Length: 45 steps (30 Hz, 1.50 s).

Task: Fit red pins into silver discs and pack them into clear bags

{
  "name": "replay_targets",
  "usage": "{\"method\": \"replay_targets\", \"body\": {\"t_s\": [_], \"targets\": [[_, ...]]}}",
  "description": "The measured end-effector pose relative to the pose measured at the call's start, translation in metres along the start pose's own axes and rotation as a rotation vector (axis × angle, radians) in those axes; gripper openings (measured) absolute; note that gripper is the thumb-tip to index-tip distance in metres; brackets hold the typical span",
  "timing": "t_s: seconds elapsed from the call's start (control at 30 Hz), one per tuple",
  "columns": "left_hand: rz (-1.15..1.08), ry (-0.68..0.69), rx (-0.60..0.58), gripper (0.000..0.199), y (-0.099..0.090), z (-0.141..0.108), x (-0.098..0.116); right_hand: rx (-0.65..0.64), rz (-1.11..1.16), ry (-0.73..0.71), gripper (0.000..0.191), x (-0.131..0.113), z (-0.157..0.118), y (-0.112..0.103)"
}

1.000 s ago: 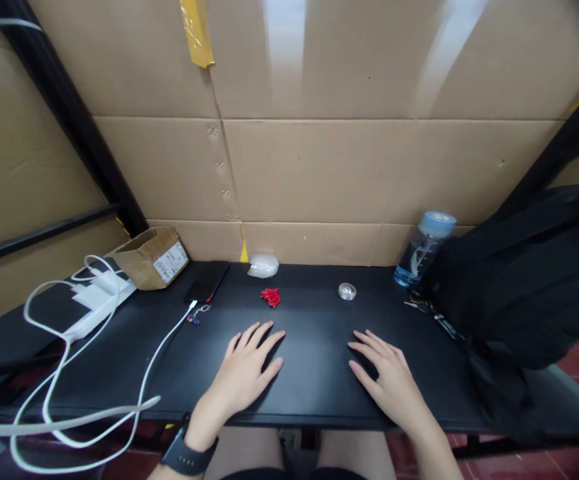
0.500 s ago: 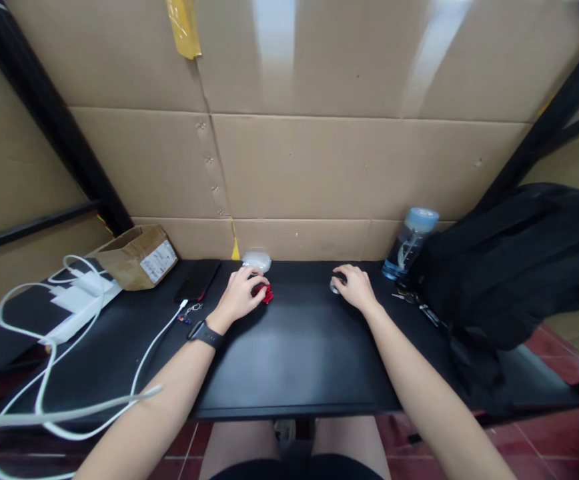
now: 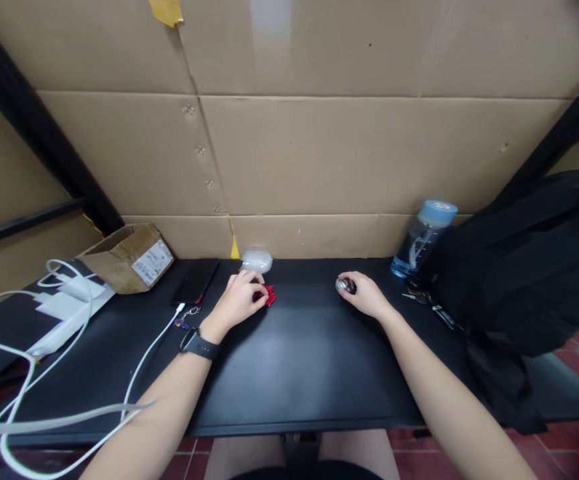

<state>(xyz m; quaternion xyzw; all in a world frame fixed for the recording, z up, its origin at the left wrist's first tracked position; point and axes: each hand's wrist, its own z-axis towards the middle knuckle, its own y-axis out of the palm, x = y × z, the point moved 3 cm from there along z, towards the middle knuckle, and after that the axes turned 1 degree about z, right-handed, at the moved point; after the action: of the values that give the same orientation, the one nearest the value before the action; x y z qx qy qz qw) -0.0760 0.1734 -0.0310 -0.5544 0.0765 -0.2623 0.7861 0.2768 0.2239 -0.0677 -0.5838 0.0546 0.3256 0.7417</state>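
My left hand (image 3: 243, 300), with a dark watch (image 3: 199, 343) on its wrist, rests on the black desk with fingers curled around a small, jagged red object (image 3: 270, 295). Part of that object is hidden under the fingers, so its kind is unclear. To the right, my right hand (image 3: 366, 293) has its thumb and fingers closed around a small, clear, roundish object (image 3: 343, 285) with something dark showing at it. Just behind my left hand lies a clear, whitish plastic item (image 3: 256, 261), against the cardboard wall.
A phone (image 3: 194, 281), keyring, open cardboard box (image 3: 132, 260), white power strip (image 3: 69, 317) and looping white cables occupy the left. On the right stand a blue-lidded water bottle (image 3: 422, 240) and black backpack (image 3: 524, 267), with keys (image 3: 419, 297) beside them. A cardboard wall (image 3: 294, 167) closes the back.
The view has tilted and shifted slightly. My right hand's fingers have closed in around the clear roundish object, which shows more now. My left hand stays at the red object.
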Motion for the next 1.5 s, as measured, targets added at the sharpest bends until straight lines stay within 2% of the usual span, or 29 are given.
{"method": "replay_targets", "body": {"t_s": [0.5,0.67,0.93,1.13,1.3,1.4,1.5], "targets": [[0.063,0.005,0.033,0.018,0.001,0.003,0.018,0.018,0.063,-0.001,0.026,0.002,0.000,0.000],[0.002,0.031,0.060,0.016,-0.006,0.004,0.025,0.038,0.109,-0.001,0.025,-0.001,0.000,-0.003],[-0.202,-0.021,0.187,0.017,-0.013,0.003,0.033,0.043,0.164,0.033,0.025,-0.002,0.000,-0.005],[-0.240,-0.009,0.256,0.009,-0.016,0.001,0.036,0.067,0.204,0.105,0.028,0.004,-0.001,-0.007],[-0.213,-0.033,0.245,0.010,-0.016,0.000,0.045,0.082,0.208,0.115,0.030,0.007,-0.001,-0.011],[-0.164,-0.088,0.247,0.015,-0.016,0.000,0.051,0.137,0.271,0.096,0.030,0.000,-0.001,-0.014],[-0.160,-0.123,0.223,0.020,-0.014,0.001,0.058,0.125,0.499,0.052,0.036,-0.023,-0.004,-0.013]]}}
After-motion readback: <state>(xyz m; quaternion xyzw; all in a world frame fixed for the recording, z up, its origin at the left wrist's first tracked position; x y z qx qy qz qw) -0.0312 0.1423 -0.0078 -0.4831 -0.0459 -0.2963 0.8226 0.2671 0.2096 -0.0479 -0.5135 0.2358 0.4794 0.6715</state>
